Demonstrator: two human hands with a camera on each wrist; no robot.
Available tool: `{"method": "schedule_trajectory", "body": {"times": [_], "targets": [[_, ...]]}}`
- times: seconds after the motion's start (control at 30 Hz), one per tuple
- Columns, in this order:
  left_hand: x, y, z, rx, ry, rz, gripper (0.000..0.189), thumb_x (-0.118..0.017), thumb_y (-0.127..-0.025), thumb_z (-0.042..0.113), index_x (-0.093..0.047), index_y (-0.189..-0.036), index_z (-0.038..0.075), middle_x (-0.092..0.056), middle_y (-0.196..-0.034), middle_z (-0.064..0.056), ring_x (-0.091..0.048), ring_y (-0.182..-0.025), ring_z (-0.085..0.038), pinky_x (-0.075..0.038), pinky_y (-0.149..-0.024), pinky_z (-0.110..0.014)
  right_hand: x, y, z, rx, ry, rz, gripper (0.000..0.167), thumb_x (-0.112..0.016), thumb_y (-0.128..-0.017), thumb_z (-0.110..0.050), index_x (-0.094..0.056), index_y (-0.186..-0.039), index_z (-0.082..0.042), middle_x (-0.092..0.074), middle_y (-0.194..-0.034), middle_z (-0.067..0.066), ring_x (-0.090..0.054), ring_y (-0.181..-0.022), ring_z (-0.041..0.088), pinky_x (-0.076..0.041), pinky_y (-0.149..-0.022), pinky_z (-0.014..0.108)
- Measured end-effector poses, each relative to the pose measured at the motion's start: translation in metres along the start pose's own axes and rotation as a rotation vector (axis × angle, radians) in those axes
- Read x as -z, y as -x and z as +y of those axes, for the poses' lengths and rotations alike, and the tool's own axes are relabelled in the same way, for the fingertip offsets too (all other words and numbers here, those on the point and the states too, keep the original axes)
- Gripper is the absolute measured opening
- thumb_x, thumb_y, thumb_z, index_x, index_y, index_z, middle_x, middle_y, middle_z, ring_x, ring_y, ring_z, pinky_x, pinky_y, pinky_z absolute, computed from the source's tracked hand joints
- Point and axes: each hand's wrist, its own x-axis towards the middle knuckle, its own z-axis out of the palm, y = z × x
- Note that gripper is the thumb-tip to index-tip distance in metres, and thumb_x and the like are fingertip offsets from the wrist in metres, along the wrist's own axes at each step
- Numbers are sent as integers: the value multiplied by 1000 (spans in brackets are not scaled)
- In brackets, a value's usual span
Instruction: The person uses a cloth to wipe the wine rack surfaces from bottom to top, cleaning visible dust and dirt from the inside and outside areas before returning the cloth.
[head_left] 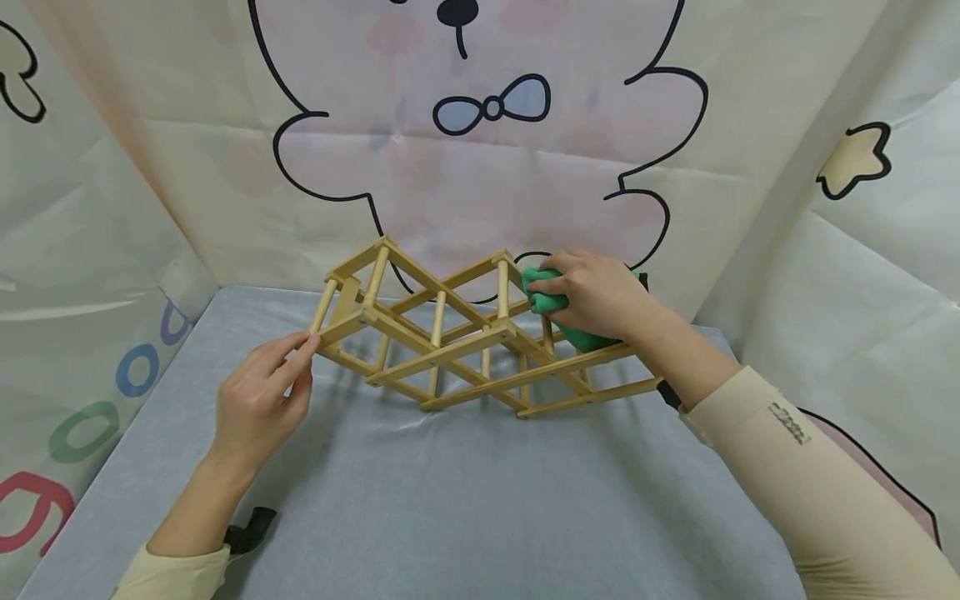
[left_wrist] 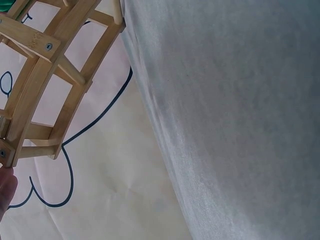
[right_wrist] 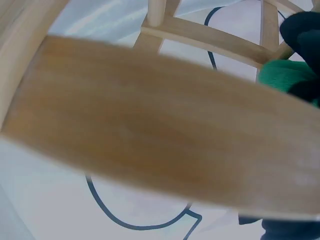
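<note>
A jointed wooden lattice rack (head_left: pixel 401 333), made of crossed slats and round dowels, spans the middle of the head view. At its left end my left hand (head_left: pixel 258 400) pinches the lower corner between thumb and fingers. My right hand (head_left: pixel 600 292) holds a bunched green cloth (head_left: pixel 546 302) against the rack's right part, hiding that end. The left wrist view shows the rack (left_wrist: pixel 35 95) with a fingertip (left_wrist: pixel 6 187) at its corner. Close to the right wrist camera, a blurred slat (right_wrist: pixel 165 125) covers much of the view, with the green cloth (right_wrist: pixel 282 75) beyond.
Beneath the rack lies a table with a grey-blue cover (head_left: pixel 465 500). A printed curtain (head_left: pixel 487 183) with a cartoon animal and a bow tie hangs right behind it. More printed sheets close off the left (head_left: pixel 90 275) and right (head_left: pixel 847 292) sides.
</note>
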Motion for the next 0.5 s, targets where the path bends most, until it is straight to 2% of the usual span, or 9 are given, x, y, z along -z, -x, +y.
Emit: {"method": "schedule_trajectory", "body": {"times": [0.23,0.5], "targets": [[0,0,1,-1,-4,-9,38,-63,-85,-8,-77,-119,-1,-75,-109,-22,-70,-82,-44,-57,-58,-53,1,2,-2,-22,16,-68,34,-85,-85,-16,-80,-118,-9,-69,-120,16,-66,-99,33,-62,-74,46],[1,-1,1,5,-4,-7,38,-64,-84,-9,-78,-119,-1,-75,-108,-22,-70,-82,-44,-57,-58,-53,0,1,-3,21,10,-20,36,-85,-86,-14,-80,-122,-16,-66,-128,18,-65,-109,36,-63,-78,48]]}}
